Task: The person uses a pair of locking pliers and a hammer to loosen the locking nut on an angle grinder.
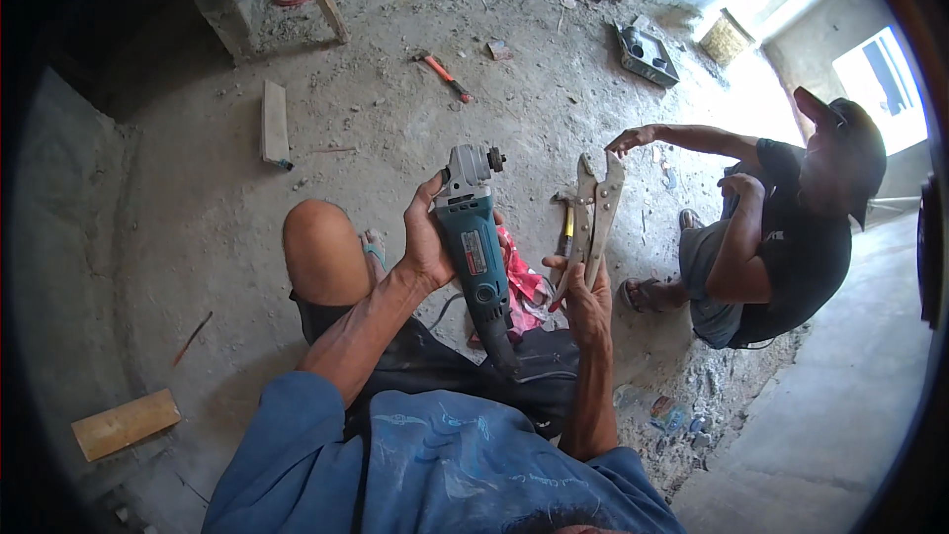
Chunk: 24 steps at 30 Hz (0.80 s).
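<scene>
My left hand (427, 242) is wrapped round the body of a teal angle grinder (473, 252), whose grey gear head points away from me. Its spindle sticks out to the right with no disc on it, and the black tail end rests near my lap. In my right hand (587, 309) I grip the handles of large locking pliers (595, 213), held upright with the jaws pointing away. A co-worker's hand (633, 140) reaches in from the right, with its fingertips at the jaw end; whether they touch it I cannot tell.
A hammer with a yellow handle (567, 225) lies beyond the pliers, and a red plastic bag (522, 277) behind the grinder. Farther off are an orange-handled hammer (445, 77), a wooden board (275, 124) and a black tray (647, 57). The co-worker (791, 227) sits at the right.
</scene>
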Motion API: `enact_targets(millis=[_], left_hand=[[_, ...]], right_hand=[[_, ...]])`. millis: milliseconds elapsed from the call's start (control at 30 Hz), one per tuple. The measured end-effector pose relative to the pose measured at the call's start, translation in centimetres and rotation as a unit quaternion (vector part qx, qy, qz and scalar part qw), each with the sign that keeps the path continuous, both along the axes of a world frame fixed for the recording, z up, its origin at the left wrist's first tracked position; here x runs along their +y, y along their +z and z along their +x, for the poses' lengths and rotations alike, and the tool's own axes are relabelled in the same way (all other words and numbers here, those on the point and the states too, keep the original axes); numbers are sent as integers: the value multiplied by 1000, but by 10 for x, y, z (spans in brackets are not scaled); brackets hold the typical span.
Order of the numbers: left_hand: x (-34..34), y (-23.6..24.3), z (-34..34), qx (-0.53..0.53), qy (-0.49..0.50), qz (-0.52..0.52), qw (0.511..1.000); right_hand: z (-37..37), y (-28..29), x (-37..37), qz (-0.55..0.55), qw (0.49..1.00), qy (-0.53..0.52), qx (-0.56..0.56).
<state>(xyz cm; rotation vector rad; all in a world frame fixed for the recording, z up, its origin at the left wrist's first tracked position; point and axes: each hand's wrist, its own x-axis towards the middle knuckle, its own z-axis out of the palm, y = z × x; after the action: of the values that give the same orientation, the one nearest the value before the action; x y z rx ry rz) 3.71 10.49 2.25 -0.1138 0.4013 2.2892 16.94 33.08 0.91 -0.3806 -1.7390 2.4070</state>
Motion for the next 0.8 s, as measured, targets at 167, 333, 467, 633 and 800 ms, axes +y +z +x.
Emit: enact_targets(millis=[167, 333, 467, 633, 800], left_hand=[[-1, -8, 0, 34, 35, -44, 998], [5, -15, -1, 37, 47, -47, 997], [3, -17, -3, 22, 45, -45, 998], [4, -12, 1, 35, 24, -34, 999], [4, -15, -1, 36, 34, -53, 997]], right_hand=[[8, 53, -7, 108, 989, 26, -94], [14, 42, 4, 169, 980, 43, -101], [9, 38, -2, 98, 990, 40, -89], [13, 34, 0, 25, 999, 24, -33], [32, 34, 13, -73, 993, 95, -19]])
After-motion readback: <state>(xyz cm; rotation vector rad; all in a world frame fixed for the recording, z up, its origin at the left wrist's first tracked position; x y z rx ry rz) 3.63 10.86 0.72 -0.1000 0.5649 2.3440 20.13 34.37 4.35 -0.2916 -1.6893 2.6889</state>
